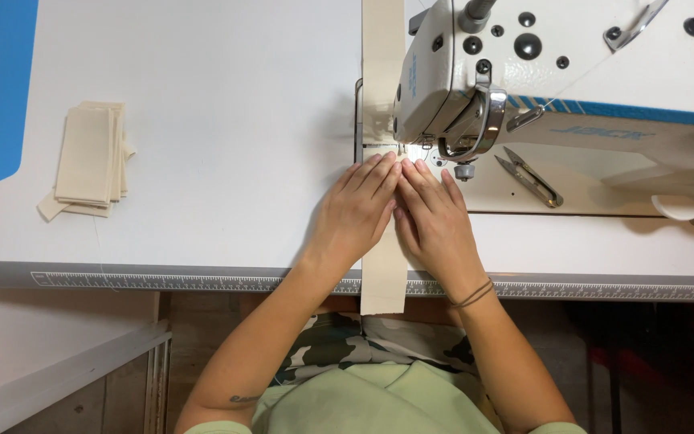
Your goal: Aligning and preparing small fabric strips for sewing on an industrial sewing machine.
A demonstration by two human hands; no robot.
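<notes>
A long cream fabric strip (384, 273) runs from the table's front edge up under the head of a white sewing machine (524, 72) and out behind it. My left hand (355, 210) lies flat on the strip's left side, fingers pointing at the needle area. My right hand (435, 217) lies flat on its right side, fingertips close to the presser foot (419, 153). Both hands press the fabric down with fingers together; neither grips anything. A hair tie sits on my right wrist.
A stack of folded cream fabric pieces (88, 158) lies at the table's left. Small thread snips (530, 177) rest on the machine bed right of the needle. A ruler strip (202, 281) lines the white table's front edge. A blue band runs along the far left.
</notes>
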